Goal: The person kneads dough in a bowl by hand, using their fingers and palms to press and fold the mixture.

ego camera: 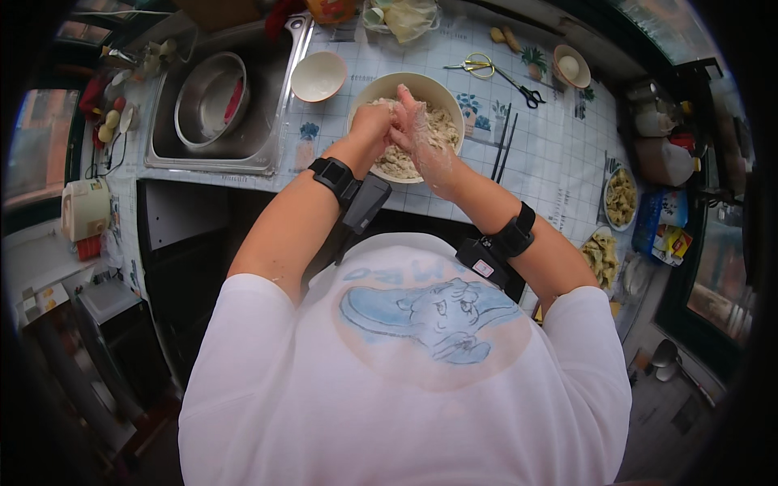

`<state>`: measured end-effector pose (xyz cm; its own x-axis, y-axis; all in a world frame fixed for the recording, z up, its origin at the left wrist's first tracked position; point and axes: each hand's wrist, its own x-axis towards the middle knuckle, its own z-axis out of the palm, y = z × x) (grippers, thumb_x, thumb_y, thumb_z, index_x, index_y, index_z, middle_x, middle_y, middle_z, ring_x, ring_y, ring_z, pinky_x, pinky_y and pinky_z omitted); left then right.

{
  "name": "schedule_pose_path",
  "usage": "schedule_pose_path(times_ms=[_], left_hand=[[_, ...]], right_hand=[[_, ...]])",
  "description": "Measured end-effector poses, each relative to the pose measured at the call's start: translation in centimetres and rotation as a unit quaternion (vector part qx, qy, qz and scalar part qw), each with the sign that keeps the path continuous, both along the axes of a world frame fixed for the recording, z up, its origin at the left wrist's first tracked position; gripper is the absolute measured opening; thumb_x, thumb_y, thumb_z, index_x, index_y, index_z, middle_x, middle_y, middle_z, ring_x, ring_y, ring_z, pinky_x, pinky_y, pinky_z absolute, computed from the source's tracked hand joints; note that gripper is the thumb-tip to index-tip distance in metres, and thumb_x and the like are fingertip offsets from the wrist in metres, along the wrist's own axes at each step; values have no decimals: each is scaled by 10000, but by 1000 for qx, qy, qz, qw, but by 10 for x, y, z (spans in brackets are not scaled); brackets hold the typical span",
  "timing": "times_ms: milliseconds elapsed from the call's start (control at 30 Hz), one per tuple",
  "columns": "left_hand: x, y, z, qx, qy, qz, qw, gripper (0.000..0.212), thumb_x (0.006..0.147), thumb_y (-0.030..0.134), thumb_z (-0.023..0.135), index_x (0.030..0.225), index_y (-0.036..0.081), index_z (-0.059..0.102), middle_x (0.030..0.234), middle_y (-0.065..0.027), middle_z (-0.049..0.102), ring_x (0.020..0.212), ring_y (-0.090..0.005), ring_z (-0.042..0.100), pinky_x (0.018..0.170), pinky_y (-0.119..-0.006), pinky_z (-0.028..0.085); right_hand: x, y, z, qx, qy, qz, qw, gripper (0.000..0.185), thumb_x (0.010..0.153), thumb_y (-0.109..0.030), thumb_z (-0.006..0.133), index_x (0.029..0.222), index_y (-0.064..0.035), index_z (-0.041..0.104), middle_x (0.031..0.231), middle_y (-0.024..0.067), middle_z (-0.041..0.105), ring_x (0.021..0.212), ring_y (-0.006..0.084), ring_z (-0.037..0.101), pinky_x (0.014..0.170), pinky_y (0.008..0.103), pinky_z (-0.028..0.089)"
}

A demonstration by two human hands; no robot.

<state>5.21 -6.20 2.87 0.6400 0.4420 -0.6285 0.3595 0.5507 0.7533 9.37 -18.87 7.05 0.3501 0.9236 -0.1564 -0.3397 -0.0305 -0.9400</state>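
A large cream-coloured bowl (456, 100) stands on the counter and holds shaggy flour dough (398, 159). Above it my right hand (419, 136), coated with flour and bits of dough, is raised with its fingers stretched. My left hand (378, 124) has its fingers bent against the right palm and fingers, so the two hands touch over the dough. Whether a piece of dough is between them cannot be made out. A small white bowl (318, 76) stands to the left of the big bowl. To its right lie black chopsticks (503, 146).
At the left is a steel sink (213, 159) with a metal basin (182, 115) in it. Gold-handled scissors (480, 65), black-handled scissors (519, 87), ginger (506, 37) and a bowl with an egg (569, 67) lie beyond. Plates of dumplings (620, 197) stand at the right.
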Motion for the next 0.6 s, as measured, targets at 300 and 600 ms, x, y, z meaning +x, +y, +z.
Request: schedule_pose_path(times_ms=[300,600], left_hand=[[-6,-3,8,-231,-30,-8,973,452,936,407,450,1076,-16,521,1022,-138,590,924,-224,594,763,-335,520],[-15,-9,-13,-105,-33,-62,992,291,947,245,443,1104,7,503,1048,-123,589,951,-254,581,848,-366,478]], right_hand=[[1,14,14,68,93,-48,992,835,874,-652,293,1461,-129,15,1516,140,-15,1404,243,44,1119,384,103],[12,38,-17,-53,-15,-7,998,899,826,-740,225,1462,-134,34,1517,115,75,1399,227,72,1115,364,108]])
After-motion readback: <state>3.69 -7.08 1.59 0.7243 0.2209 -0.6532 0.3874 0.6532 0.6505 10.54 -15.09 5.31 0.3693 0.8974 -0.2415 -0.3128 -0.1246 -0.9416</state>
